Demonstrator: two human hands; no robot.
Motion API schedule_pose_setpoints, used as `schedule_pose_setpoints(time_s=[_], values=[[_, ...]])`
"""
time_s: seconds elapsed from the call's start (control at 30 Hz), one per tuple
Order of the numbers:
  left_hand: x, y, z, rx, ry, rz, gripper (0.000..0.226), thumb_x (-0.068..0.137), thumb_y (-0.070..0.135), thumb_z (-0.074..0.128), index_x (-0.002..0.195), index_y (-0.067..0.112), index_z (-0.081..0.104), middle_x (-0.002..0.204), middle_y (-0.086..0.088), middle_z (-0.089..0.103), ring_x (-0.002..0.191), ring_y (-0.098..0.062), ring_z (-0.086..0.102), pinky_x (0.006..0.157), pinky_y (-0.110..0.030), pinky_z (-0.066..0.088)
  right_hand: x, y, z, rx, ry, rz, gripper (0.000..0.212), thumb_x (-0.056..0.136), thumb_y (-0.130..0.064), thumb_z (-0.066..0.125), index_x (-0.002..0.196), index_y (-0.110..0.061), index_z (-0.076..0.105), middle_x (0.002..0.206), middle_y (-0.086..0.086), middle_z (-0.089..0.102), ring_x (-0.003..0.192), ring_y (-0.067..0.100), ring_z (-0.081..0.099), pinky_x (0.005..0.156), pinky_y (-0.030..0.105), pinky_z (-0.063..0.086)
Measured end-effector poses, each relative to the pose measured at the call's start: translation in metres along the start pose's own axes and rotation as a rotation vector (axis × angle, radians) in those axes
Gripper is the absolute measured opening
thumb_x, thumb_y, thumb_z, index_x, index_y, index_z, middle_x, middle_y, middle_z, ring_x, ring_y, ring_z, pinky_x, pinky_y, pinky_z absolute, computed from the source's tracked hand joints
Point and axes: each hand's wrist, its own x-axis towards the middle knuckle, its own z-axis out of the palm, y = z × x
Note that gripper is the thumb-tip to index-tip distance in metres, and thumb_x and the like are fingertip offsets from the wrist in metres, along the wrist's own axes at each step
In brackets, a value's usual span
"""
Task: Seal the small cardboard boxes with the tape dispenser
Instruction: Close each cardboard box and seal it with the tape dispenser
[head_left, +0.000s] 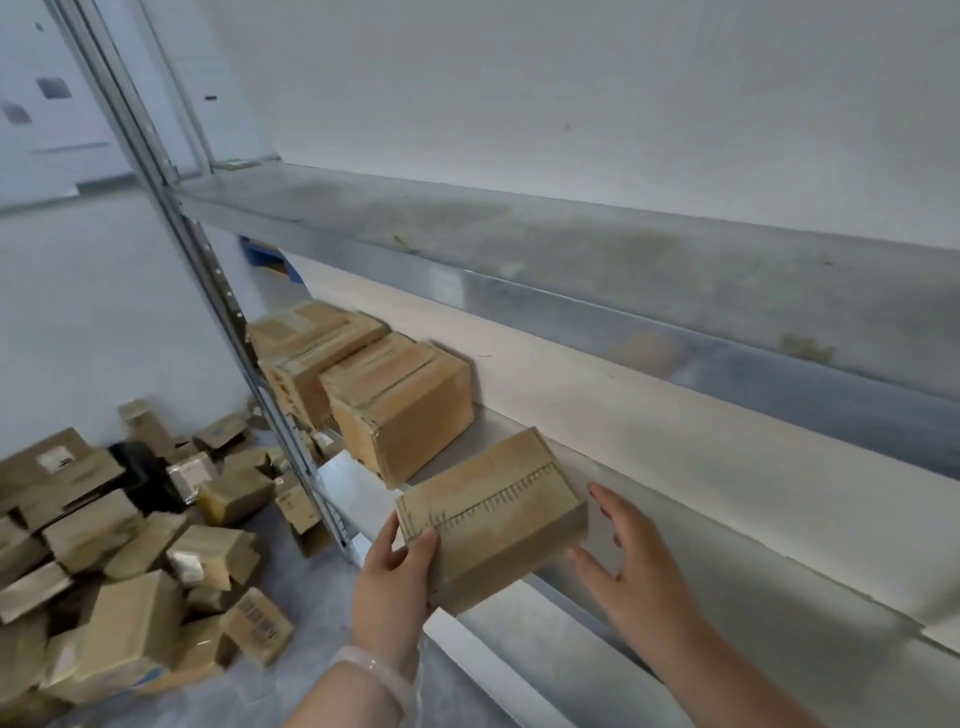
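— Head view: what is the left hand (392, 577) doing?

— It is gripping the small cardboard box (493, 514) at its near left corner. The thumb is lying on the top face, and the fingers are curling underneath, mostly out of sight.

— And the right hand (631, 561)?

— It is hovering open, its fingers (605, 501) spreading just beside the box's right end. I cannot tell whether they are touching the cardboard.

— Where is the box sitting?

— Between the two sets of fingers, tilting over the front edge of the lower metal shelf (519, 649). Whether it is resting on the metal is unclear. A dark ticked line is running along its top face.

— What is lying beyond the fingers?

— Past the left fingers, further along the same shelf, other brown boxes (400, 410) are stacking up beside the upright post (208, 270). Left of and below those fingers, a loose pile of boxes (130, 561) is covering the floor. Above the right fingers, the upper shelf (571, 249) is stretching across. A pale bracelet (374, 670) is circling the left wrist.
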Motion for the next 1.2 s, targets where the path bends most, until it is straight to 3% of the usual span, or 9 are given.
schedule_pose_setpoints(time_s=[0.1,0.27,0.43,0.67,0.77,0.87,0.97,1.07,1.2], values=[[0.037,0.004,-0.002,-0.025,0.017,-0.051,0.047,0.092,0.023,0.065,0.134,0.038,0.05,0.097,0.006,0.068,0.088,-0.016,0.064,0.083,-0.042,0.057,0.024,-0.004,0.015,-0.043,0.005,-0.012,0.067,0.086,-0.029,0.071,0.143,-0.035,0.036,0.137,-0.024,0.033,0.131,-0.002,0.033,0.113,0.03,0.033],[0.095,-0.001,0.015,0.003,-0.006,-0.084,0.051,0.092,0.028,0.064,0.137,0.041,0.043,0.108,0.001,0.067,0.1,-0.022,0.063,0.088,-0.049,0.055,0.075,-0.002,0.032,-0.054,-0.016,0.008,0.067,0.086,-0.032,0.07,0.145,-0.032,0.038,0.143,-0.021,0.036,0.135,0.001,0.035,0.114,0.035,0.034],[0.132,-0.007,0.033,0.037,0.048,-0.085,0.066,0.088,0.029,0.068,0.143,0.041,0.033,0.112,-0.003,0.062,0.1,-0.025,0.063,0.084,-0.051,0.057,0.114,0.0,0.051,-0.068,-0.077,-0.035,0.065,0.086,-0.029,0.071,0.143,-0.032,0.039,0.141,-0.018,0.04,0.134,0.002,0.036,0.114,0.035,0.034],[0.154,-0.003,0.037,0.003,0.027,-0.12,0.071,0.084,0.029,0.074,0.142,0.039,0.034,0.128,-0.004,0.049,0.11,-0.024,0.056,0.084,-0.048,0.057,0.14,0.0,0.06,-0.111,-0.143,-0.058,0.065,0.088,-0.032,0.068,0.145,-0.029,0.038,0.15,-0.01,0.037,0.139,0.002,0.03,0.116,0.035,0.031],[0.152,-0.001,0.024,0.261,-0.002,0.075,0.072,0.082,0.03,0.076,0.141,0.031,0.036,0.125,-0.001,0.047,0.102,-0.013,0.057,0.09,-0.04,0.055,0.145,-0.003,0.065,-0.121,-0.125,-0.048,0.065,0.087,-0.03,0.07,0.145,-0.026,0.04,0.149,-0.009,0.039,0.138,0.004,0.033,0.115,0.035,0.032],[0.148,0.01,0.01,0.678,-0.113,0.603,0.057,0.082,0.033,0.073,0.131,0.037,0.044,0.121,0.018,0.043,0.107,0.002,0.047,0.093,-0.016,0.041,0.149,-0.006,0.068,-0.14,-0.082,-0.053,0.065,0.085,-0.028,0.072,0.143,-0.025,0.042,0.144,-0.011,0.042,0.133,0.002,0.037,0.113,0.029,0.033],[0.168,0.022,0.015,1.047,-0.363,1.055,0.053,0.081,0.048,0.062,0.132,0.033,0.053,0.131,0.016,0.047,0.121,-0.006,0.045,0.103,-0.024,0.036,0.151,-0.01,0.071,-0.165,-0.05,-0.036,0.064,0.086,-0.03,0.071,0.143,-0.027,0.042,0.142,-0.016,0.041,0.13,-0.005,0.035,0.111,0.02,0.029],[0.191,0.032,0.023,1.283,-0.521,1.138,0.046,0.083,0.056,0.052,0.126,0.04,0.059,0.13,0.014,0.057,0.12,-0.016,0.055,0.099,-0.043,0.048,0.146,-0.016,0.075,-0.215,0.008,-0.003,0.063,0.086,-0.03,0.07,0.143,-0.029,0.041,0.137,-0.023,0.035,0.127,-0.007,0.031,0.107,0.012,0.02],[0.201,0.041,0.017,1.364,-0.565,1.113,0.045,0.077,0.06,0.05,0.115,0.043,0.065,0.12,0.017,0.064,0.108,-0.014,0.063,0.088,-0.04,0.055,0.137,-0.024,0.078,-0.339,0.041,0.05,0.065,0.088,-0.038,0.065,0.145,-0.03,0.036,0.146,-0.02,0.029,0.14,0.002,0.025,0.111,0.013,0.012]])
